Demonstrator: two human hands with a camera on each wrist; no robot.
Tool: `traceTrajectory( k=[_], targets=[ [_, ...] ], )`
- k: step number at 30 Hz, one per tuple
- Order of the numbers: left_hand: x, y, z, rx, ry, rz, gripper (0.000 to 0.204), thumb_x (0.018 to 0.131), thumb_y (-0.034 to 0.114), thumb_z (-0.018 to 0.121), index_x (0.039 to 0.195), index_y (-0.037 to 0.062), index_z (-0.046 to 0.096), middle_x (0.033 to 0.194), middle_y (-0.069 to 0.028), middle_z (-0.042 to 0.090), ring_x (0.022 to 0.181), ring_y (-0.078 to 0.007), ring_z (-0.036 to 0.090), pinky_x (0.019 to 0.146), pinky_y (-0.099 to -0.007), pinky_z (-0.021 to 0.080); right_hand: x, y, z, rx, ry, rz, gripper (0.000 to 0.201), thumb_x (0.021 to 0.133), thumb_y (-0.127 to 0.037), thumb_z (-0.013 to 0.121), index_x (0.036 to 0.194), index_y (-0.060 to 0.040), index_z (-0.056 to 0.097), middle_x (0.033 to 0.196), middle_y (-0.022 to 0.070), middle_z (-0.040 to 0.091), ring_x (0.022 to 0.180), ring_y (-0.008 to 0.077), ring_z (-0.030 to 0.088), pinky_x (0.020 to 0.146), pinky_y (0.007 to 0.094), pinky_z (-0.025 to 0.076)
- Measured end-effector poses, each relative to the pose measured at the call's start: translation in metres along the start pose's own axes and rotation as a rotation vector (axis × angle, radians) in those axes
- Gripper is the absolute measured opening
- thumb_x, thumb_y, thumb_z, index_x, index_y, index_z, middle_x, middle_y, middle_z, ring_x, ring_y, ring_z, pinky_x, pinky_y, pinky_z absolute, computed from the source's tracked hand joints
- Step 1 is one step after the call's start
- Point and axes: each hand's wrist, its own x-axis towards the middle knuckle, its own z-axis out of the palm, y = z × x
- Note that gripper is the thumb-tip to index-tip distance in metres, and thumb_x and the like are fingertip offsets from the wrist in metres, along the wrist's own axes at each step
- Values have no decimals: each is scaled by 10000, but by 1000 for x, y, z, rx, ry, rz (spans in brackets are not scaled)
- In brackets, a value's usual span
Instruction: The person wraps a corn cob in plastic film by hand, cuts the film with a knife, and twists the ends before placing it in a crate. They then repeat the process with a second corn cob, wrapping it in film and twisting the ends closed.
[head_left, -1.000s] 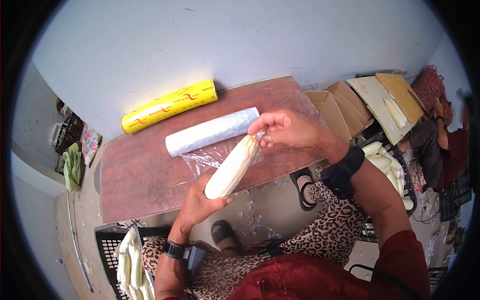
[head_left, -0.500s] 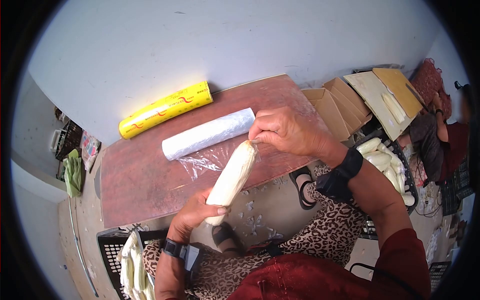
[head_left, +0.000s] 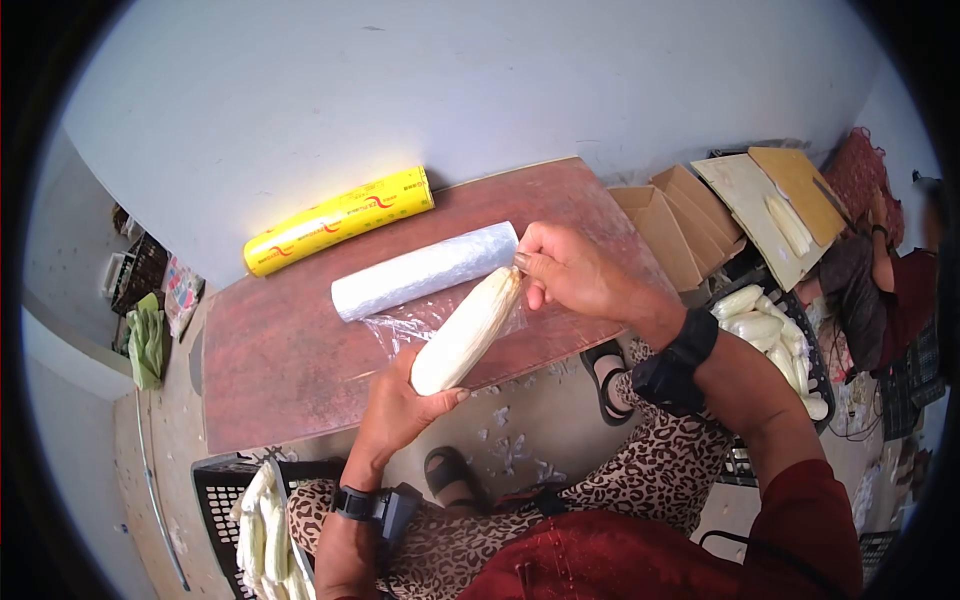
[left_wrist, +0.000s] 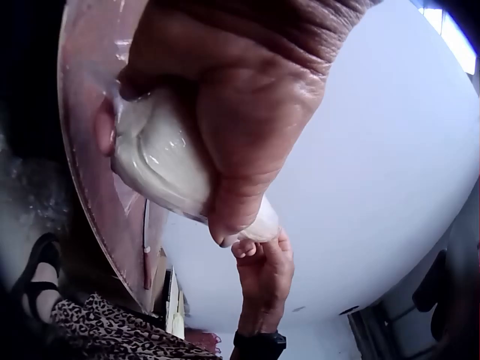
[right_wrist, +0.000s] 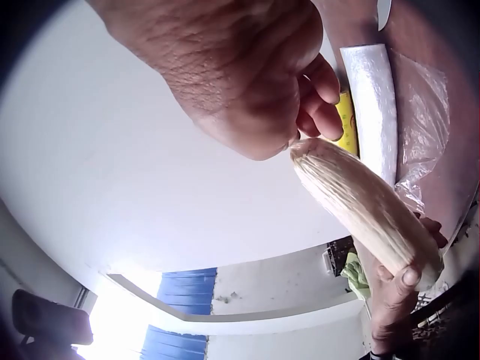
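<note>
A pale ear of corn (head_left: 465,340) in its thin inner husk slants over the front of the table, tip up and to the right. My left hand (head_left: 398,408) grips its thick lower end, with the thumb along the near side. In the left wrist view that end of the corn (left_wrist: 161,154) looks glossy, like film. My right hand (head_left: 572,272) pinches at the brownish tip between thumb and fingers. Behind the corn lies a roll of clear cling film (head_left: 425,270), and a loose sheet of film (head_left: 400,330) spreads from it onto the table.
A yellow printed roll (head_left: 340,220) lies along the back of the reddish table (head_left: 270,370). Crates of wrapped corn stand low at left (head_left: 265,530) and right (head_left: 765,330). Cardboard boxes (head_left: 680,220) sit beyond the table's right end. Another person (head_left: 880,270) is at far right.
The corn's lower end dipped toward my lap half a second ago and is now raised again. My right hand stays at the tip, turned a little differently.
</note>
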Motion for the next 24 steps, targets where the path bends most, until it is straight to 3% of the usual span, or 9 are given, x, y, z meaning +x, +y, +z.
traceTrajectory(
  k=[4, 7, 10, 13, 14, 17, 20, 24],
  targets=[
    [-1, 10, 1, 117, 95, 25, 591, 726, 251, 850, 1157, -35, 563, 1032, -126, 645, 980, -189, 606, 845, -314, 492, 4, -4, 8, 231, 58, 85, 181, 1014, -163, 447, 995, 2, 518, 873, 89, 628, 678, 106, 615, 583, 237, 493],
    [2, -9, 9, -153, 169, 80, 578, 769, 274, 820, 1185, -20, 547, 1030, -122, 645, 951, -210, 622, 827, -310, 497, 10, 1, 6, 301, 107, 116, 189, 1014, -166, 453, 993, 10, 517, 896, 103, 622, 690, 118, 621, 583, 238, 498],
    [0, -11, 2, -467, 169, -141, 508, 894, 337, 688, 1216, -20, 523, 1043, -118, 643, 925, -214, 628, 811, -306, 504, 14, 6, 3, 336, 140, 140, 187, 1013, -166, 456, 1008, 10, 520, 897, 105, 621, 692, 125, 623, 588, 239, 500],
    [9, -32, -2, -955, 239, -263, 460, 993, 379, 508, 1207, -27, 527, 1073, -120, 637, 927, -198, 623, 820, -316, 508, 15, 9, 2, 352, 134, 137, 189, 1013, -163, 452, 1019, 13, 521, 901, 106, 622, 695, 130, 624, 592, 239, 501],
    [9, -31, 1, -1014, 239, -314, 495, 1015, 415, 419, 1179, -37, 537, 1093, -145, 636, 964, -216, 627, 866, -347, 509, 14, 8, 3, 346, 130, 137, 188, 1014, -162, 450, 1021, 13, 521, 901, 105, 621, 695, 130, 623, 593, 239, 501],
    [13, -36, 10, -1275, 260, -459, 515, 1010, 441, 408, 1163, -29, 552, 1118, -172, 634, 999, -243, 628, 913, -372, 494, 13, 4, 8, 332, 117, 129, 189, 1015, -160, 445, 1025, 13, 519, 900, 102, 619, 693, 128, 621, 594, 239, 501],
    [17, -37, 15, -1343, 231, -506, 559, 1012, 462, 373, 1224, -28, 540, 1187, -158, 633, 1072, -272, 623, 942, -395, 496, 13, 3, 13, 330, 111, 119, 191, 1016, -159, 442, 1025, 15, 518, 897, 97, 617, 688, 123, 617, 589, 241, 503],
    [19, -42, 19, -1331, 224, -569, 554, 1010, 481, 359, 1248, 12, 533, 1146, -152, 641, 1016, -290, 638, 895, -457, 519, 13, 5, 19, 324, 123, 118, 195, 1016, -162, 443, 1026, 19, 517, 891, 90, 613, 676, 112, 608, 582, 244, 504]
  ],
)
